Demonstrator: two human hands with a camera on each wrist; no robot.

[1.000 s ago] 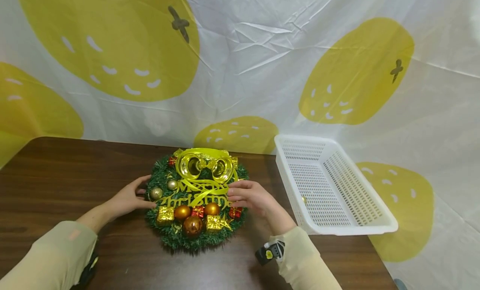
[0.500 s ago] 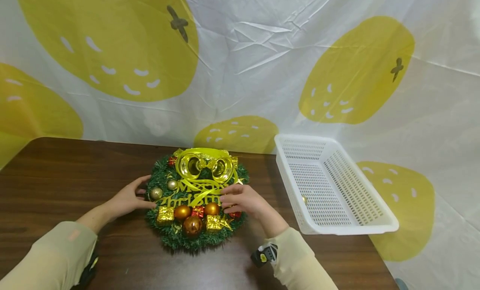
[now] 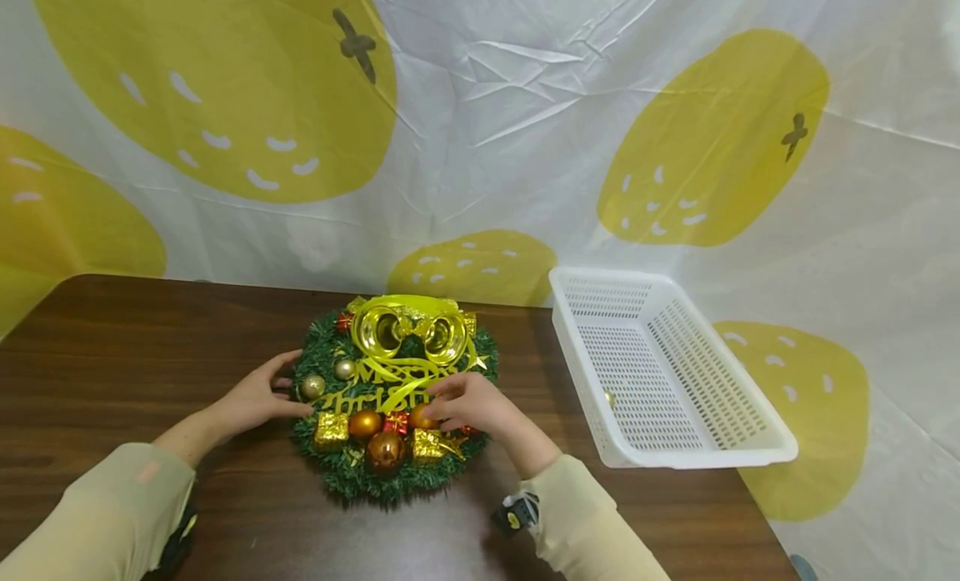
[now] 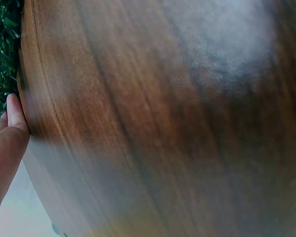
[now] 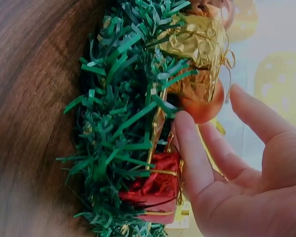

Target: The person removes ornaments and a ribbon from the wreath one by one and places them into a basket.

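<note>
A green tinsel Christmas wreath [image 3: 375, 488] lies on the table, with gold bells [image 3: 442, 338], yellow ribbon and gold lettering across it. My left hand [image 3: 251, 398] rests at its left edge, fingers relaxed; some fingertips are hidden by the tinsel. My right hand [image 3: 472, 406] is over the lower right of the wreath, its fingers parted around an orange ball ornament [image 3: 420, 416]. In the right wrist view that ball [image 5: 209, 109] sits between the fingertips, with a gap on one side. Near it are a gold gift box [image 3: 427, 446] and a red gift box [image 5: 158, 187].
A white plastic basket [image 3: 600, 423] stands at the right, with a small gold ball [image 3: 609, 398] inside. The brown wooden table [image 3: 187, 323] meets a white cloth with yellow fruit prints [image 3: 472, 268] at the back.
My right hand has moved left and slightly down, from the lettering's right end to the orange ball. The left hand has stayed at the wreath's edge.
</note>
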